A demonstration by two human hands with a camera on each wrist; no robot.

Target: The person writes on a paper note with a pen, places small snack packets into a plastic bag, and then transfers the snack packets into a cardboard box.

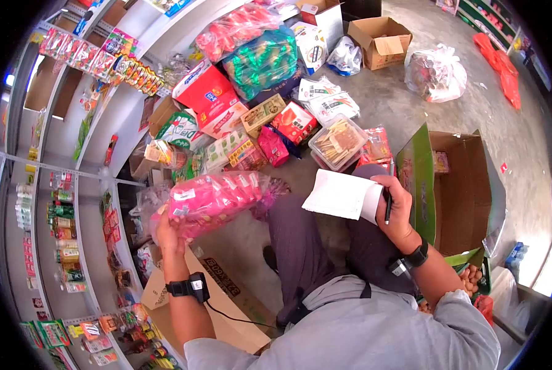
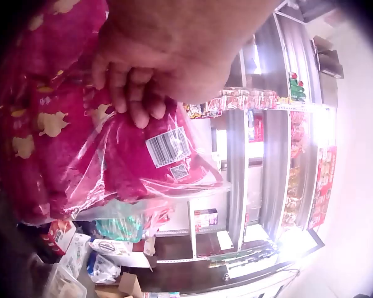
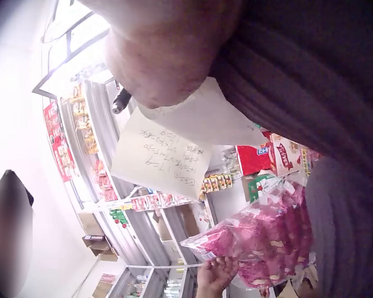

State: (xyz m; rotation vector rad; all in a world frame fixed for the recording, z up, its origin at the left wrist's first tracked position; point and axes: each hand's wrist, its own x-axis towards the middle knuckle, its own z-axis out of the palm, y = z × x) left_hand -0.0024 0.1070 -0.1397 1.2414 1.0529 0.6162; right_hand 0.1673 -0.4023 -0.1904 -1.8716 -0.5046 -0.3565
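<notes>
Over on the left, the shelves (image 1: 92, 191) are holding rows of little packs. Next to them, the left hand (image 1: 170, 231) is touching the near left end of the pink bag (image 1: 223, 196). Its grip is looking half open, with the fingers bending loosely; I cannot tell if they are pinching the plastic. From that grip, the pink bag is stretching to the right and a bit to the far side, so its long way is running mostly left to right. The left hand is sitting much nearer to it than the right one. Past a gap, the white paper (image 1: 331, 196) is sticking out to the left of the right hand (image 1: 402, 209). That grip is holding the paper and a black pen (image 1: 387, 208) with bent fingers. Farther right, a big box (image 1: 464, 203) is standing open.
</notes>
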